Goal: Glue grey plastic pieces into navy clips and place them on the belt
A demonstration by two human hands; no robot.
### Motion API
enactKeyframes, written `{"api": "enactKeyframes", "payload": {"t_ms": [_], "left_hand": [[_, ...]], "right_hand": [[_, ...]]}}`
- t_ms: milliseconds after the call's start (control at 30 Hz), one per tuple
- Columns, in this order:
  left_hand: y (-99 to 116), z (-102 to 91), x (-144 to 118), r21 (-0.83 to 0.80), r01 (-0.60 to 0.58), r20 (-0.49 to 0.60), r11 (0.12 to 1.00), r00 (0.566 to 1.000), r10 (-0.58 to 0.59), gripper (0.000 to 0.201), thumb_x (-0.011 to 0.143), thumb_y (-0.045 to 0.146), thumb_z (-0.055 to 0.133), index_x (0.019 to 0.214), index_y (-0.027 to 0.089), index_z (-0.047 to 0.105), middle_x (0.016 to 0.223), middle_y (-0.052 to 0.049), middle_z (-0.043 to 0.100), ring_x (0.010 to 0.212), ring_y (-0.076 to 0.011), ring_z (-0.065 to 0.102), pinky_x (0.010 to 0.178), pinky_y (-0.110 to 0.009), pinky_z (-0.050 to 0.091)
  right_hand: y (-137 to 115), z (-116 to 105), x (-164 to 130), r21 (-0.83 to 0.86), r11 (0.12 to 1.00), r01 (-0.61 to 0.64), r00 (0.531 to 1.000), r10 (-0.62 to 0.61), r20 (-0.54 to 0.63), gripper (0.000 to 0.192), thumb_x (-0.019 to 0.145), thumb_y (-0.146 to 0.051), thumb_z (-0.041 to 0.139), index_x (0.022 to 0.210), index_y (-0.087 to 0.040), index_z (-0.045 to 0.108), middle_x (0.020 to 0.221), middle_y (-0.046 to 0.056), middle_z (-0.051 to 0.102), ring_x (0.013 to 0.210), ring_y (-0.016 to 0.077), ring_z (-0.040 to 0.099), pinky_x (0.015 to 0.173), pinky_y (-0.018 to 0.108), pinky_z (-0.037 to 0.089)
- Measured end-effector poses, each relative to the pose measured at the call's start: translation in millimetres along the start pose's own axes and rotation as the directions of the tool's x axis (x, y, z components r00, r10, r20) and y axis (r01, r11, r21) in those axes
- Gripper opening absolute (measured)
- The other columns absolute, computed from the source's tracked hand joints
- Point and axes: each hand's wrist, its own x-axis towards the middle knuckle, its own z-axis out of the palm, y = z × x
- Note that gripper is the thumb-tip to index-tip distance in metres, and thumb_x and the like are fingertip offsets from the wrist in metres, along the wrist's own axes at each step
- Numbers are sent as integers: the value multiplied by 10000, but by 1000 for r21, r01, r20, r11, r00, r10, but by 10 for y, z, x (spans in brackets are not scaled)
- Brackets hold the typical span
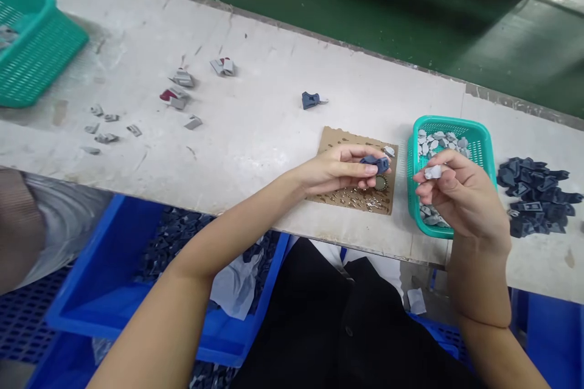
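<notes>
A dark blue plastic part (pixel 375 163) is pinched in my left hand (pixel 344 169), above a brown cardboard sheet (pixel 326 141). Small shiny metal pieces (pixel 360 199) are scattered over that sheet, and a light grey piece (pixel 389 151) lies near its far right corner. My right hand (pixel 468 194) holds a small light grey plastic piece (pixel 432 172) between thumb and fingers. It is over a green basket (pixel 488 152) with many similar grey pieces (pixel 440 141) inside. The two held pieces are apart.
Dark blue parts (pixel 531 191) are heaped right of the basket. One blue part with a light tip (pixel 311 100) lies mid-table. Grey pieces (pixel 182 78) are scattered leftward, near another green basket (pixel 45 51). Blue crates (pixel 100 304) stand below; a person's grey sleeve (pixel 64 231) shows at left.
</notes>
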Motion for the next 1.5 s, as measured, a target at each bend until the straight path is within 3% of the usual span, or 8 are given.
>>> {"api": "enactKeyframes", "payload": {"t_ms": [200, 333, 467, 567, 633, 867, 1333, 1500], "left_hand": [[-28, 58, -7, -44, 62, 69, 997, 996, -59, 422, 715, 341, 966, 1023, 151, 749, 936, -42, 778, 726, -57, 678, 635, -180, 494], [-11, 44, -17, -52, 46, 97, 998, 994, -41, 383, 751, 328, 942, 1034, 160, 747, 932, -29, 776, 718, -43, 670, 631, -172, 486], [7, 37, -17, -60, -1, 83, 998, 997, 6, 376, 774, 353, 921, 1050, 166, 748, 933, -21, 767, 696, -29, 632, 636, -178, 480], [18, 40, -4, -76, -37, 36, 996, 999, 40, 391, 772, 365, 915, 1068, 165, 754, 937, -14, 758, 702, -26, 613, 648, -177, 484], [31, 50, 8, -95, -81, -32, 992, 996, 78, 347, 805, 344, 883, 1062, 150, 755, 925, -8, 749, 698, -16, 602, 646, -158, 478], [94, 87, 17, -178, -218, -187, 960, 965, 184, 158, 997, 241, 664, 1010, 98, 730, 895, 12, 735, 627, 45, 551, 632, -79, 457], [186, 129, -38, -110, -112, -175, 988, 980, 92, 202, 1025, 231, 590, 995, 169, 780, 1021, 18, 764, 837, -41, 668, 630, -107, 437], [101, 71, -44, -98, -179, -110, 979, 980, 168, 157, 997, 251, 644, 1005, 179, 783, 1019, 32, 767, 776, -8, 619, 670, -124, 449]], "right_hand": [[17, 52, -26, -54, 994, 90, 995, -92, -26, 163, 879, -349, 875, 977, -259, 781, 774, 7, 800, 539, 140, 716, 409, 182, 528], [71, 115, -73, -344, 920, 191, 954, -256, -154, 88, 886, -273, 860, 948, -260, 798, 735, -13, 778, 564, 151, 716, 450, 233, 548], [179, 107, -52, -797, 480, 367, 814, -581, 26, 102, 855, -209, 883, 895, -261, 805, 810, -7, 784, 735, 156, 723, 635, 289, 552], [245, 79, -7, -896, 133, 423, 738, -625, 256, 115, 848, -215, 889, 909, -236, 794, 830, 18, 775, 766, 183, 709, 700, 347, 526], [265, 72, 13, -908, 24, 418, 732, -601, 320, 122, 844, -211, 888, 910, -230, 787, 807, 13, 759, 729, 188, 686, 697, 368, 511], [270, 89, 16, -950, -60, 306, 834, -464, 298, 121, 888, -370, 842, 900, -255, 805, 805, 7, 779, 729, 223, 630, 643, 392, 482], [324, 102, 52, -961, -52, 271, 869, -415, 268, 109, 867, -202, 842, 897, -307, 831, 815, -18, 803, 722, 237, 655, 620, 411, 411], [323, 104, 23, -971, 10, 238, 869, -449, 209, 93, 854, -267, 876, 903, -339, 845, 804, -8, 795, 778, 257, 705, 674, 418, 456]]}}
